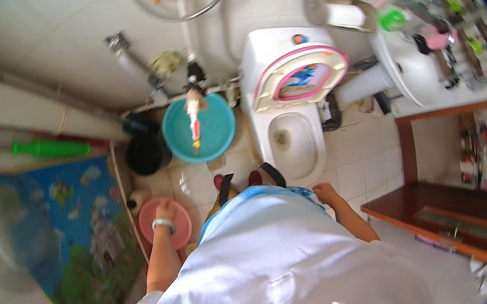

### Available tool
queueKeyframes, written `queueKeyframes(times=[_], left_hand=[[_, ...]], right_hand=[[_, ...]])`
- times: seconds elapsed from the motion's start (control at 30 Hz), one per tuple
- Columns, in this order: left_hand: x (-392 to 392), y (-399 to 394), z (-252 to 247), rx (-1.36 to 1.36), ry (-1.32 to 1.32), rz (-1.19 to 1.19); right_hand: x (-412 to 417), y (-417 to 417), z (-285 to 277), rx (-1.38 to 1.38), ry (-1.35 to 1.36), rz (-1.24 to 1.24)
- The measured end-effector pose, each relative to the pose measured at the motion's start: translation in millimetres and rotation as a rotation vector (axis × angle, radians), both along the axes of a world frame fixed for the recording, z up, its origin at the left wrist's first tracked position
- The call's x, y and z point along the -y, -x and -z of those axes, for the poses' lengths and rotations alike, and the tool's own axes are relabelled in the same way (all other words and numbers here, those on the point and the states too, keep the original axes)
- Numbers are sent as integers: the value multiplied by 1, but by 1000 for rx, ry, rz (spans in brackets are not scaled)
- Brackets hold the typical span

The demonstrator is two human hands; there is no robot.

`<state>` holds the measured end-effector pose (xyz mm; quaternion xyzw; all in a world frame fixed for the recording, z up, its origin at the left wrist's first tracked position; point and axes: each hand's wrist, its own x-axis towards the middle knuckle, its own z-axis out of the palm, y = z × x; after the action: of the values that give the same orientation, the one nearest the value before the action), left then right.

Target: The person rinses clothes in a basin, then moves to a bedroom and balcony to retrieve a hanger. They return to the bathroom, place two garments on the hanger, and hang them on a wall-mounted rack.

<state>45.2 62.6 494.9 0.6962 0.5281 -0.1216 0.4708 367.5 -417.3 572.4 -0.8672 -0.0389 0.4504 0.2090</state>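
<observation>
My left hand (pixel 166 209), with a pale band on its wrist, hangs above a pink plastic basin (pixel 181 225) on the floor. Its fingers look curled, and nothing shows in them. On the other side, my right hand (pixel 326 193) is low beside my body, close to a blue-and-white patterned cloth (pixel 305 193); whether it grips the cloth cannot be made out. Before me stands a white toilet (pixel 290 145), its pink-edged seat and lid (pixel 300 75) raised. Left of it is a turquoise basin (pixel 217 132), with a mop-like object with a white handle (pixel 192 112) across it.
A black bucket (pixel 145 156) stands beside the turquoise basin. At right are a washbasin (pixel 418 71) with toiletries, a toilet-paper holder (pixel 345 15) and an open brown wooden door (pixel 427 214). A castle-printed panel (pixel 90 231) and a green bottle-shaped object (pixel 51 147) are at left.
</observation>
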Motion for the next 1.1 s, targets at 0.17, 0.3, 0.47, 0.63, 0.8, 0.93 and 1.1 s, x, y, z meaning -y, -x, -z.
queueKeyframes(times=[0.17, 0.3, 0.47, 0.63, 0.8, 0.93, 1.1], left_hand=[[58, -17, -27, 254, 182, -309], [128, 36, 2, 89, 262, -419], [223, 137, 43, -300, 313, -380], [274, 161, 50, -259, 302, -690], [274, 100, 19, 252, 445, -1113], [266, 108, 36, 62, 405, -898], [246, 164, 66, -136, 175, -907]], right_hand=[[49, 6, 28, -107, 4, -149], [22, -36, 8, -214, 103, -85], [-27, -98, 10, -100, -55, -51], [-77, -104, 12, -130, -162, -210], [-87, -87, 23, -196, -77, -373], [-81, -92, 33, -169, -96, -507], [-103, -100, 26, -139, -127, -340]])
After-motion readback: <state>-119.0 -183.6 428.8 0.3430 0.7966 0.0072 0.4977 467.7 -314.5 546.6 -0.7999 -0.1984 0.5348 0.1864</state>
